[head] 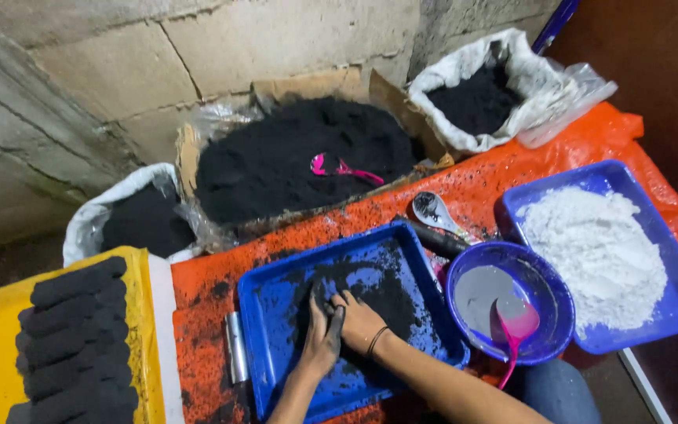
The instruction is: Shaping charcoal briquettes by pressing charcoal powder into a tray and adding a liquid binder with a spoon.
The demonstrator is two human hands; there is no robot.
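Pressing black powder (pixel 390 294) together in the blue tray (pixel 276 314) on the desk (pixel 205 330), we keep our left hand (pixel 319 341) and right hand (pixel 360 318) flat and open, cupping it inward. Beside it, a bowl (pixel 547 275) of grey liquid and white powder (pixel 598 255) sit within reach.

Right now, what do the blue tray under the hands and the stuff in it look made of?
Blue rectangular tray: seemingly moulded plastic, glossy where bare. Black material in it: fine, matte powder, possibly charcoal dust, smearing the tray and coating the left hand and right hand.
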